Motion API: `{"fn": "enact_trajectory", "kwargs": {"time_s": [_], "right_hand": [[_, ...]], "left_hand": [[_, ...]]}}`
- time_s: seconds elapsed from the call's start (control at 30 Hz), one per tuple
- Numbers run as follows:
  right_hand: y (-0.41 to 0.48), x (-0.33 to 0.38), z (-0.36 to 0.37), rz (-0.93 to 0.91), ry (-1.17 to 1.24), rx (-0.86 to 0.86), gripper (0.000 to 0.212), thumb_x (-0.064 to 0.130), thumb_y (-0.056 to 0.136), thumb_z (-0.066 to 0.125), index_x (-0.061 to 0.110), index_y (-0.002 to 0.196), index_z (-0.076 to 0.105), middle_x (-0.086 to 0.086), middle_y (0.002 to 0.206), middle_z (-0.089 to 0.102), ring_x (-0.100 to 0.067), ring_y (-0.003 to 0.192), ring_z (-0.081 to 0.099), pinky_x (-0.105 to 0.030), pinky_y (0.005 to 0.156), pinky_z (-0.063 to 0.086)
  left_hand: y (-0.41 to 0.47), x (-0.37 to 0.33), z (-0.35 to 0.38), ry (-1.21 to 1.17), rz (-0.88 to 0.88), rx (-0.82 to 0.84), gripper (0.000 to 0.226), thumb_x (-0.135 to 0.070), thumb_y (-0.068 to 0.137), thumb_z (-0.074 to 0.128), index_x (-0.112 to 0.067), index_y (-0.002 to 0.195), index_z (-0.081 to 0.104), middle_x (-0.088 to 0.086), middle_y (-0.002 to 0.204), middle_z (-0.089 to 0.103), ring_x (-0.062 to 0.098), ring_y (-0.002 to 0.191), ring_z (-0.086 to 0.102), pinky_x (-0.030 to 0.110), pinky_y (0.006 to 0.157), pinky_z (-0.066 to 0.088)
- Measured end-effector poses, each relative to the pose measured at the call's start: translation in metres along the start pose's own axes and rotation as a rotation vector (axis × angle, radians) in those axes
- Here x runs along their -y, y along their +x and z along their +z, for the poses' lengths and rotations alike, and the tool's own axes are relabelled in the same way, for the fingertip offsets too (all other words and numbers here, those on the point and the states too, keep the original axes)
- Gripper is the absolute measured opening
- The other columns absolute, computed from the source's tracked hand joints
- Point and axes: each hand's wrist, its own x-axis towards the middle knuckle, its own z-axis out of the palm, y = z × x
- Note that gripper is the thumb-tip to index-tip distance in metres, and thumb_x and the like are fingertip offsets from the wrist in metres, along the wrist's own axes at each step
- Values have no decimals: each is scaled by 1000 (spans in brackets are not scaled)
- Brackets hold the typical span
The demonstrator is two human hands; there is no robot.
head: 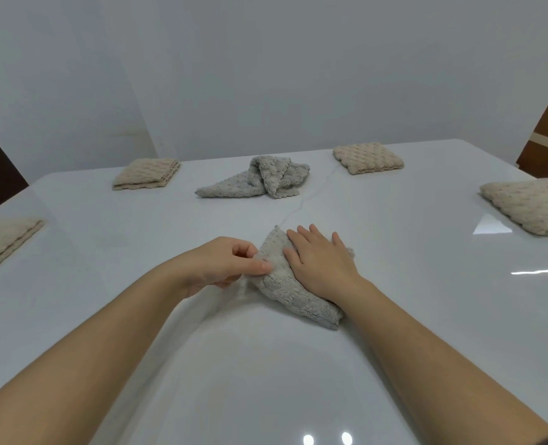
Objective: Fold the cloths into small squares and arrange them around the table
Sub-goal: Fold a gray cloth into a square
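Mid-fold on the grey cloth near the front of the table: right hand lies flat and open on it, left hand pinches its left edge. Four beige squares already sit around, so next I'd guess squaring this one up, then the crumpled cloth at the back

1 head-worn wide-angle view, looking forward and down, close over a white table
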Motion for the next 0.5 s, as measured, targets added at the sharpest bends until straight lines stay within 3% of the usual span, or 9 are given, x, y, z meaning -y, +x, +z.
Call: {"fn": "enact_trajectory", "kwargs": {"time_s": [0.1, 0.23, 0.33, 0.4, 0.5], "right_hand": [[1, -2, 0, -4, 7, -1, 53, 41, 105, 19, 23, 154, 21, 1, 162, 18, -18, 151, 7, -49, 120, 4], [2, -3, 1, -4, 23, 7, 54, 42, 105, 19, 23, 155, 20, 2, 163, 17, -17, 151, 6, -48, 120, 3], [2, -3, 1, -11, 25, 7, 54, 42, 104, 19, 23, 154, 20, 1, 163, 17, -18, 151, 7, -49, 120, 3], [2, -3, 1, -11, 26, 4, 54, 42, 104, 19, 22, 154, 21, 1, 162, 18, -18, 151, 7, -49, 120, 3], [2, -3, 2, -10, 24, -3, 53, 42, 105, 19, 23, 154, 22, 1, 162, 19, -18, 151, 7, -49, 119, 3]], "left_hand": [[0, -1, -2, -14, 97, 74, 24, -20, 79, 76, -15, 77, 53, -7, 58, 40, 9, 46, 23, 18, 43, 17], [2, 3, -6, 100, 29, 96, 18, -15, 87, 70, -17, 79, 54, -5, 57, 42, 8, 43, 23, 17, 39, 18], [2, 7, -4, 114, -16, 89, 22, -28, 83, 76, -18, 72, 59, -3, 58, 32, 10, 46, 21, 19, 41, 18], [2, 7, -1, 110, -34, 98, 34, -42, 73, 77, -14, 83, 61, -3, 59, 30, 11, 47, 21, 20, 42, 19], [1, 9, 0, 7, -3, 46, 38, -39, 75, 78, -16, 69, 48, -4, 55, 25, 9, 44, 19, 19, 41, 18]]}}
